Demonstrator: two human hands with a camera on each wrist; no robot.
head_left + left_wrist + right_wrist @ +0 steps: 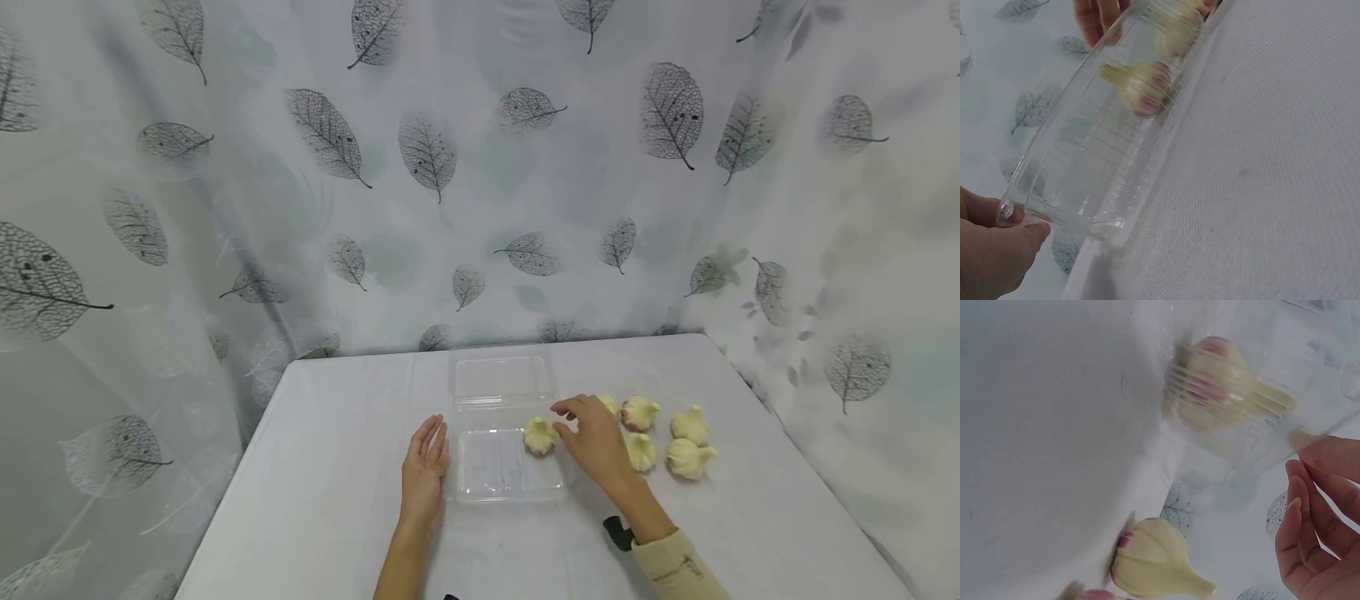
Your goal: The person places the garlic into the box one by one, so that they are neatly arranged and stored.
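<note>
A clear plastic clamshell box point(491, 500) lies on the white table with its lid point(502, 379) folded back. One garlic bulb point(538, 437) sits in the right part of its base, also seen as a garlic bulb point(1141, 87) through the wall in the left wrist view. My left hand point(424, 475) is at the box's left side; in its wrist view the thumb and a finger pinch the rim corner. At the right rim is my right hand point(596, 437), its thumb and forefinger apart, with no bulb between them. One fingertip shows through the plastic in the right wrist view.
Several more garlic bulbs point(688, 458) lie on the table to the right, some close behind the right hand. The white tablecloth point(337, 467) extends to the left. A leaf-patterned curtain point(480, 208) hangs behind the table.
</note>
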